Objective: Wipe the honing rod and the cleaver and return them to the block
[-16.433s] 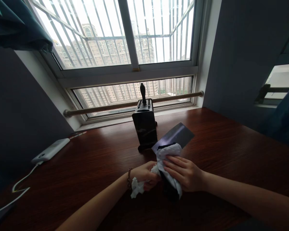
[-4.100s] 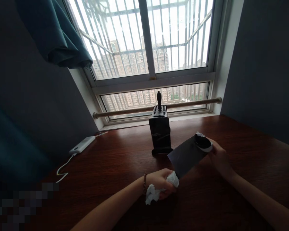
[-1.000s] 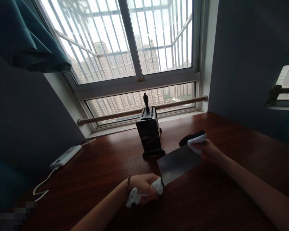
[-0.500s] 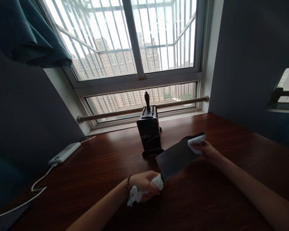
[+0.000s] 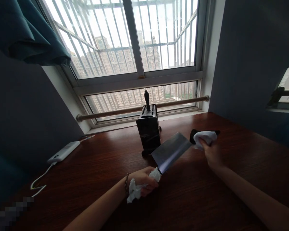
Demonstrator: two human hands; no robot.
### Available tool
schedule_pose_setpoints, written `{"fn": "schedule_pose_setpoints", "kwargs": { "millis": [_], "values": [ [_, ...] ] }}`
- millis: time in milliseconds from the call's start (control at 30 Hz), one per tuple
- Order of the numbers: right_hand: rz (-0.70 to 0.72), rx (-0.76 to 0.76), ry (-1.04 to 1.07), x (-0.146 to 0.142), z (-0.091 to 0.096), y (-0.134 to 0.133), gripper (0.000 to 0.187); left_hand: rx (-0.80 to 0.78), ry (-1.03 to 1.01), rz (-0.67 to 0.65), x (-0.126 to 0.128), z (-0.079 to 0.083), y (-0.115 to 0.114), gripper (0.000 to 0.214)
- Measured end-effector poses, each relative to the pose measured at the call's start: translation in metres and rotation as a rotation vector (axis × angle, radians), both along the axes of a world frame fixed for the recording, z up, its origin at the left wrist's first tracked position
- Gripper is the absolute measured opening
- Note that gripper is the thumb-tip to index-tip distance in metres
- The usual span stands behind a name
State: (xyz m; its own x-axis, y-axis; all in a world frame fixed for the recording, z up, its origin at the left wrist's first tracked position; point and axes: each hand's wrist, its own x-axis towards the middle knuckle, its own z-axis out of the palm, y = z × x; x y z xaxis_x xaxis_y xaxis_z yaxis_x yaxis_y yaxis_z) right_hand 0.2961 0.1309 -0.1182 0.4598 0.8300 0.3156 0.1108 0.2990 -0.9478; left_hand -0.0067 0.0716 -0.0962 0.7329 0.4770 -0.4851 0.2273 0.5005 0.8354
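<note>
White tissue (image 5: 134,191) is lining the left hand (image 5: 144,177) gripping the knife (image 5: 171,152), likely for cleanness, while the right hand (image 5: 213,154) is pinching a cloth (image 5: 207,137).

head view | head-worn, looking over the table (image 5: 188,195) from its 6 o'clock side | faces forward to 12, tilted down | left hand (image 5: 144,183) near, at 6; right hand (image 5: 212,155) near, at 4 | window (image 5: 137,57) farther, at 12

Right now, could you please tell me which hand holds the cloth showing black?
The right hand; its cloth is white and black. The left hand holds crumpled white tissue and a broad metal cleaver.
</note>
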Motion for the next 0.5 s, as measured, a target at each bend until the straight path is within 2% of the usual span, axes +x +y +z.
{"fn": "schedule_pose_setpoints", "kwargs": {
  "millis": [33, 67, 133, 200, 267, 333, 400, 500],
  "values": [
    [-0.006, 0.035, -0.154, -0.001, 0.002, -0.005, 0.02, -0.002, 0.001, 0.004, 0.0, 0.0, 0.0, 0.026],
    [0.062, 0.078, -0.272, -0.004, 0.005, -0.012, 0.019, -0.004, 0.006, 0.003, 0.0, 0.001, 0.001, 0.027],
    [0.304, 0.196, -0.464, -0.016, 0.009, -0.026, 0.028, -0.004, 0.018, 0.003, 0.001, 0.002, 0.001, 0.028],
    [0.553, 0.355, -0.786, -0.033, 0.01, -0.042, 0.043, 0.0, 0.025, 0.003, 0.001, 0.003, 0.001, 0.027],
    [0.7, 0.479, -1.049, -0.05, 0.011, -0.055, 0.048, 0.011, 0.029, 0.003, 0.0, 0.003, 0.001, 0.025],
    [0.793, 0.575, -1.209, -0.061, 0.01, -0.064, 0.045, 0.021, 0.036, -0.001, 0.0, 0.002, 0.0, 0.024],
    [0.807, 0.622, -1.297, -0.066, 0.009, -0.068, 0.043, 0.032, 0.031, -0.003, -0.001, 0.001, -0.001, 0.022],
    [0.581, 0.532, -1.312, -0.067, 0.006, -0.068, 0.047, 0.034, 0.023, -0.025, 0.0, 0.001, -0.001, 0.02]
  ]
}}
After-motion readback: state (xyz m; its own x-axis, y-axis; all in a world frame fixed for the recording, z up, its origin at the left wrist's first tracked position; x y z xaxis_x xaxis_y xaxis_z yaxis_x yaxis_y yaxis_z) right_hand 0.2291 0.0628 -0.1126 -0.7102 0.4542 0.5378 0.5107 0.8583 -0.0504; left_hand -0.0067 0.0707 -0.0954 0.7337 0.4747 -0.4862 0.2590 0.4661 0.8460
